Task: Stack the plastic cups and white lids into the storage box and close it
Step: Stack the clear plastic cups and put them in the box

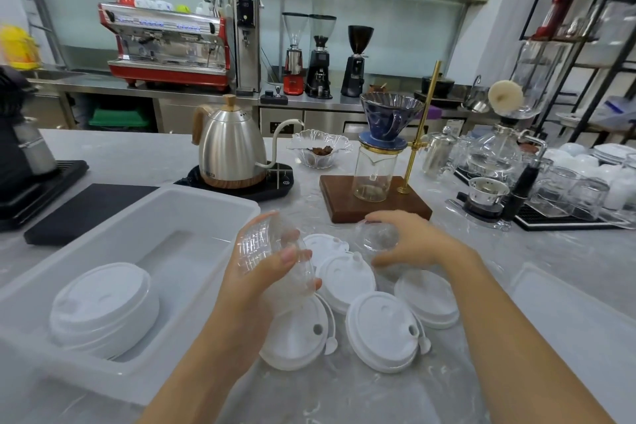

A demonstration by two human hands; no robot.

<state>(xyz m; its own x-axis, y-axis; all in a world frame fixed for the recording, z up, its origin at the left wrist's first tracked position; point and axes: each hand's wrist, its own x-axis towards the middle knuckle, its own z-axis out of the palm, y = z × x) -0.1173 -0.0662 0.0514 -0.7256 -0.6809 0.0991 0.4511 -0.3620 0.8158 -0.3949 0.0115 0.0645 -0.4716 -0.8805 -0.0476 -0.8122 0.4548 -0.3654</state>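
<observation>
nearest the camera, two bare forearms reach in over the pale marble tabletop (537, 293). going left to right: the translucent white plastic storage box (192, 213) stands open at the left, and in it sits a short stack of white round lids (103, 306), so part of the lids looks packed already. no box cover can be made out for certain. just right of the box rim, the left hand (265, 282) curls around a clear ribbed plastic cup (275, 258), possibly several nested, held tilted above the tabletop. under and beside it lie loose white sip lids (382, 330), five or so, some overlapping. the right hand (409, 244) grips a second clear plastic cup (377, 237) from above, near the dark wooden dripper stand (371, 210). by my reading the job is perhaps halfway: no cups are in the box yet, the loose lids remain outside, and closing is still to do.
</observation>
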